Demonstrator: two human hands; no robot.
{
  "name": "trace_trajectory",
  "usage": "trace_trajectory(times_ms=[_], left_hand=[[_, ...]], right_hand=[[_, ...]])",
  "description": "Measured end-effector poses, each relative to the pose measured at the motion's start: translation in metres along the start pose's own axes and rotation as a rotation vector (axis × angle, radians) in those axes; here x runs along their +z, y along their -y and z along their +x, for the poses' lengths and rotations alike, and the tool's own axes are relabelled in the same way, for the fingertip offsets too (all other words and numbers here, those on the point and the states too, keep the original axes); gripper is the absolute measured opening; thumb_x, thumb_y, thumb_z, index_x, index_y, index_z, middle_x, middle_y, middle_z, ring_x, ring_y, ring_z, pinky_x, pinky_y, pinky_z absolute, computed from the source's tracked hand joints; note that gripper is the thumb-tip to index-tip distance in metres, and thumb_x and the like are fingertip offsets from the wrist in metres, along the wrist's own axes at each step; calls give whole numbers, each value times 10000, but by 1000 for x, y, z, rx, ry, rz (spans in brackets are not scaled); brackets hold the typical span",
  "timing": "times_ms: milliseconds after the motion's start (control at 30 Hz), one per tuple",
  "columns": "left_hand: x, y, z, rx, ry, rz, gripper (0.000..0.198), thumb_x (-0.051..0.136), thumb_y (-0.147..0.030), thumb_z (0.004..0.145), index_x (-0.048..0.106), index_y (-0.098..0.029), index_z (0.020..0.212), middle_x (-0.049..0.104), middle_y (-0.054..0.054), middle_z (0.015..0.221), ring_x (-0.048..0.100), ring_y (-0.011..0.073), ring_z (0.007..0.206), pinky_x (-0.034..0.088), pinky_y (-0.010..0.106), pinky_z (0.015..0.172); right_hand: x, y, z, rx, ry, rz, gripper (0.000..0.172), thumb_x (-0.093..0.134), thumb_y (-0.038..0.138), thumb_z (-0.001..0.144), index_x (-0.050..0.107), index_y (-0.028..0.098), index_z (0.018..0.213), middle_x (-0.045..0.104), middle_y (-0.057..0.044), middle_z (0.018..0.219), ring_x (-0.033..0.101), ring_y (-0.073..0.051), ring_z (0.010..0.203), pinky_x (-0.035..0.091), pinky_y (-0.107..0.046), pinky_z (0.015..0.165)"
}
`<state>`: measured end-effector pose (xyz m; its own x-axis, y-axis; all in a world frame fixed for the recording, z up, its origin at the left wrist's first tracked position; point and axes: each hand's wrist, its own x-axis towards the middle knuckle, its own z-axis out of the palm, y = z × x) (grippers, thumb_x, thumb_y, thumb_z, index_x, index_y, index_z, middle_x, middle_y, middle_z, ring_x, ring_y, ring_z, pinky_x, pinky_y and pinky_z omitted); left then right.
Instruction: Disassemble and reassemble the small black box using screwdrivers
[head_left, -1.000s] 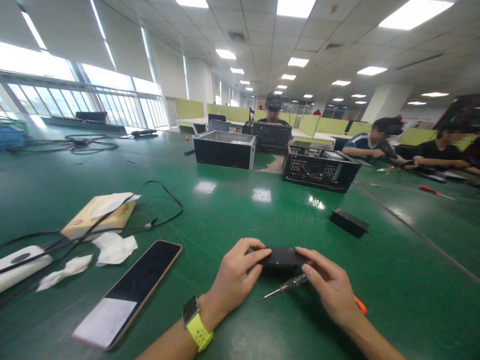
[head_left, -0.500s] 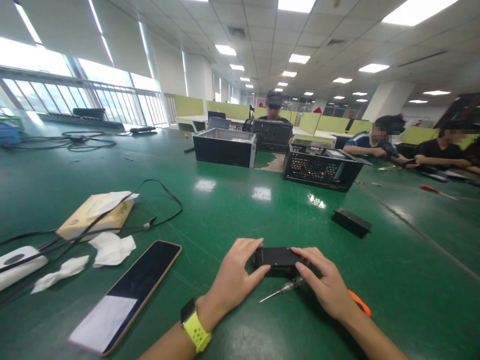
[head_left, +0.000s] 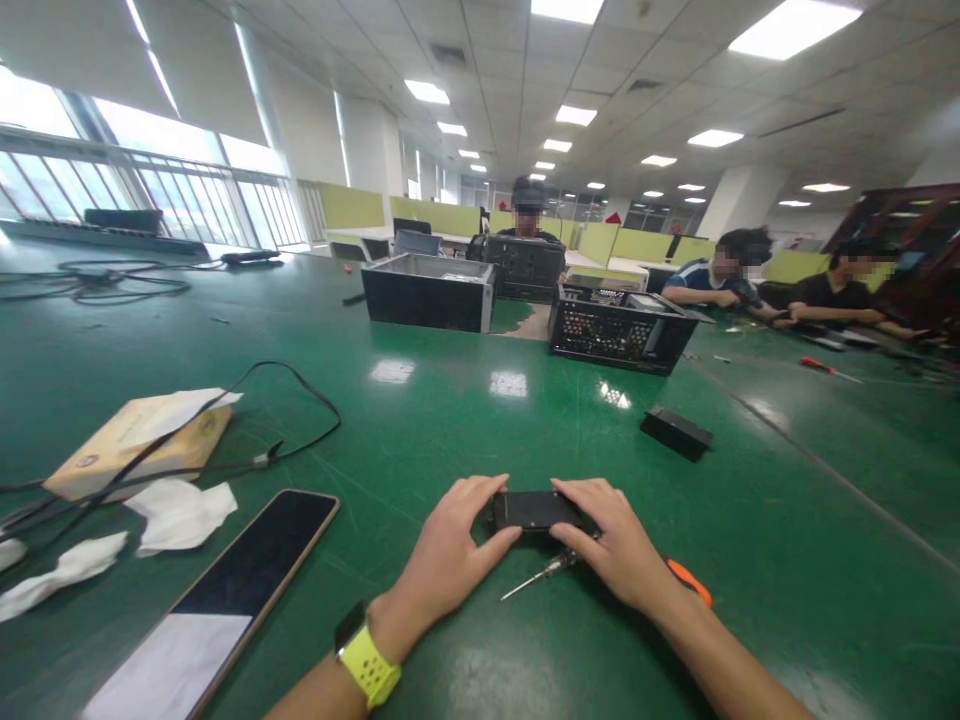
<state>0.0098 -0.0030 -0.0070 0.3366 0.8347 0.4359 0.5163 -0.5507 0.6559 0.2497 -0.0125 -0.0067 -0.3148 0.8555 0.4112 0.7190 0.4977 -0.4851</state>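
I am at a holding step. The small black box lies flat on the green bench straight in front of me, pinched from both ends. My left hand closes on its left end, thumb at the near edge and fingers over the top. My right hand does the same on the right end, so neither grip is spread.

Just nearer to me than the box, the screwdriver lies under my right hand, tip pointing left and orange handle showing past my wrist. I cannot tell whether my palm touches it. As I judge it, the next move calls for one hand to pin the box against sliding before the other lets go.

- **In my grip:** one box.
- **Beyond the box, to the right:** one similar black block.
- **Screwdrivers:** one by the box, and a second screwdriver far to its right.
- **Left of the box:** one phone, one tissue carton, two crumpled tissues and one black cable.
- **Beyond the box:** three open computer cases and three people.
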Motion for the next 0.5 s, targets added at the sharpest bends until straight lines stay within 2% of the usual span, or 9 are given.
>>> trace_trajectory(times_ms=[167, 267, 367, 433, 500], left_hand=[[-2, 1, 1, 48, -43, 58, 554, 700, -312, 838, 479, -247, 1342, 604, 85, 1229, 564, 273, 1106, 474, 444, 956], [-6, 2, 1, 67, -137, 126, 533, 665, -358, 864, 461, -236, 1341, 579, 98, 1229, 548, 283, 1112, 462, 454, 950], [-10, 1, 2, 98, -175, 211, 421, 613, -357, 896, 506, -212, 1277, 606, 97, 1142, 557, 276, 1039, 457, 440, 897], [-11, -2, 3, 111, -139, 276, 320, 603, -344, 898, 565, -183, 1172, 629, 92, 1048, 561, 267, 965, 452, 412, 832], [-12, -7, 5, 105, -51, 357, 177, 597, -332, 895, 622, -172, 966, 642, 72, 902, 561, 251, 865, 431, 373, 746]], right_hand=[[-7, 5, 1, -47, -15, -4, 382, 609, 459, 882, 633, 225, 1183, 701, -62, 1112, 646, -205, 984, 512, -318, 863], [-29, -15, 0, 31, -171, -66, 405, 567, 527, 875, 652, 222, 1126, 700, -62, 1085, 651, -205, 966, 518, -288, 826], [-69, -56, -13, 264, -466, -205, 513, 491, 566, 886, 624, 166, 1177, 668, -129, 1130, 648, -247, 920, 510, -343, 776], [-98, -89, -27, 475, -666, -330, 623, 443, 582, 881, 598, 87, 1225, 647, -208, 1116, 641, -297, 858, 483, -425, 771], [-122, -119, -43, 679, -763, -435, 673, 461, 572, 852, 622, 23, 1207, 651, -282, 1038, 622, -375, 878, 444, -493, 755]])
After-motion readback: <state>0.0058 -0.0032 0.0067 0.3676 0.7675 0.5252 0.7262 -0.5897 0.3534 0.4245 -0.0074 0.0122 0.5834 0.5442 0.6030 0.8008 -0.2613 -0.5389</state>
